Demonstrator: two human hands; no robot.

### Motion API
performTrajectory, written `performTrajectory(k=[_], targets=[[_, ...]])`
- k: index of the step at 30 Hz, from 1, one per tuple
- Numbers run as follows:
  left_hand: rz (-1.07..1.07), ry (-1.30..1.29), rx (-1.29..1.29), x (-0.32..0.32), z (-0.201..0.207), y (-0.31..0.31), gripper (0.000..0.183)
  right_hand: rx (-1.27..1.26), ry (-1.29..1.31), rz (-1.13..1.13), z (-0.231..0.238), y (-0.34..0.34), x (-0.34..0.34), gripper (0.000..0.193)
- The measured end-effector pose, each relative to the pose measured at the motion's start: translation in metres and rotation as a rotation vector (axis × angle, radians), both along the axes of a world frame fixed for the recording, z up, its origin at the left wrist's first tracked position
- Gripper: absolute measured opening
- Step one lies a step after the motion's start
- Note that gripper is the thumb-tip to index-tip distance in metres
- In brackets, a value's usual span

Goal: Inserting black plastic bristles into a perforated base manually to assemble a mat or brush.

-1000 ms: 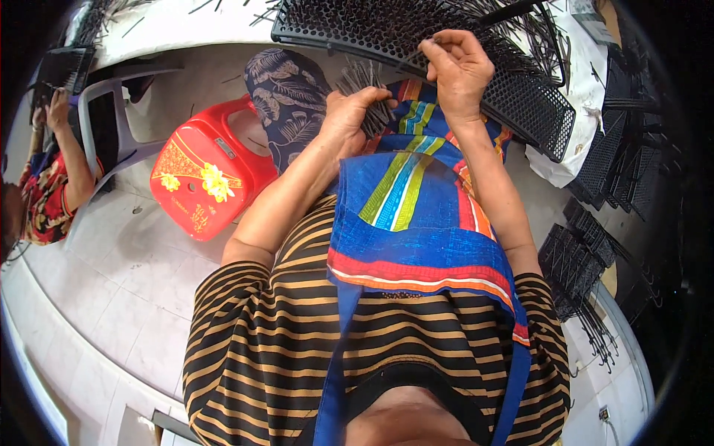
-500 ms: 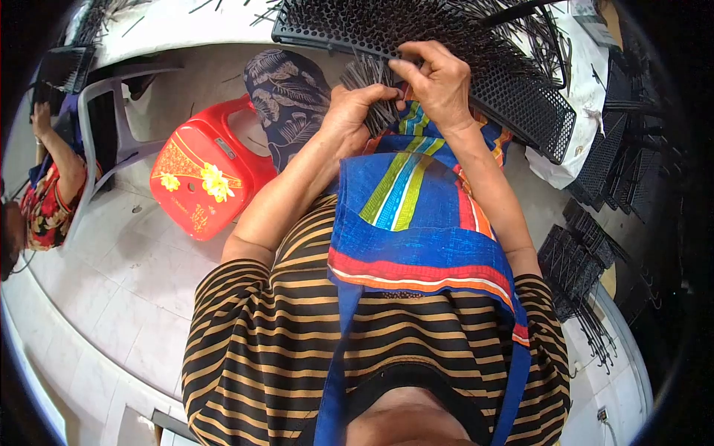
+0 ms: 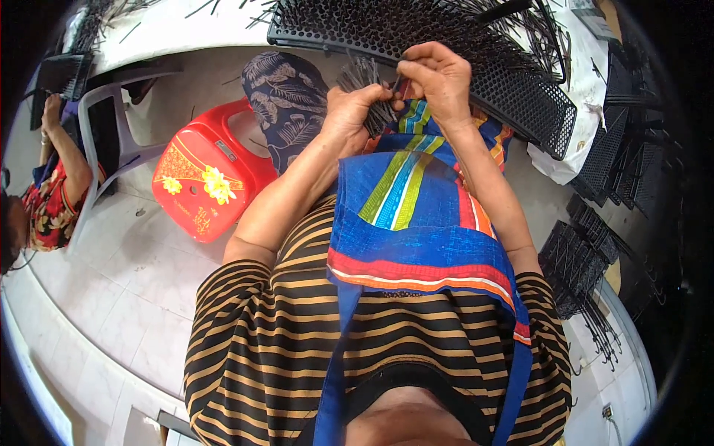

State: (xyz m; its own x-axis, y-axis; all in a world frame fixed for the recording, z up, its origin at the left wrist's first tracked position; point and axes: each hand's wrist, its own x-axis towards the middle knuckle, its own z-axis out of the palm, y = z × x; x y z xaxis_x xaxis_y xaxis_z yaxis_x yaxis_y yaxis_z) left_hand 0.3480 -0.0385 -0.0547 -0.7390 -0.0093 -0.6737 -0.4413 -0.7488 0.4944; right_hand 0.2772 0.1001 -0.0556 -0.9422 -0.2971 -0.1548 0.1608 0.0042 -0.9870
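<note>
My left hand (image 3: pixel 348 113) is closed around a bundle of thin dark rods (image 3: pixel 360 73), whose ends fan out above the fist. Just to its right, my right hand (image 3: pixel 446 85) is in a pinch, thumb against forefinger, close to the bundle. Whatever lies between those fingertips is too small to make out. Beyond both hands stretches a long black perforated rack (image 3: pixel 513 104), with many dark rods standing upright in its holes. Its near edge passes behind my right fingers.
The rack rests on a white-covered table (image 3: pixel 178 30) strewn with loose rods. A red plastic stool (image 3: pixel 197 160) is at my left, by a dark leaf-patterned cloth (image 3: pixel 286 97). Further left a co-worker's arm (image 3: pixel 71 156) reaches past a grey chair (image 3: pixel 89 126). Black racks (image 3: pixel 576 260) stand at right.
My right hand has come down slightly, its fingers drawn closer together near the bundle. My left hand stays almost in place. The co-worker's hand at far left has shifted a little.
</note>
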Motion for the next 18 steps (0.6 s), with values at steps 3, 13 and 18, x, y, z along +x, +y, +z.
performTrajectory(k=[3, 13, 18], targets=[[0.002, -0.021, -0.056, 0.003, -0.007, -0.002, 0.013, -0.051, 0.142, -0.185, 0.009, -0.003, -0.003, 0.015], [-0.062, -0.009, -0.112, -0.001, -0.007, -0.004, 0.012, 0.344, 0.768, -0.273, 0.019, -0.011, -0.02, 0.016], [-0.071, -0.046, -0.039, -0.001, -0.009, -0.003, 0.014, 0.407, 0.814, -0.212, 0.025, -0.01, -0.018, 0.017]])
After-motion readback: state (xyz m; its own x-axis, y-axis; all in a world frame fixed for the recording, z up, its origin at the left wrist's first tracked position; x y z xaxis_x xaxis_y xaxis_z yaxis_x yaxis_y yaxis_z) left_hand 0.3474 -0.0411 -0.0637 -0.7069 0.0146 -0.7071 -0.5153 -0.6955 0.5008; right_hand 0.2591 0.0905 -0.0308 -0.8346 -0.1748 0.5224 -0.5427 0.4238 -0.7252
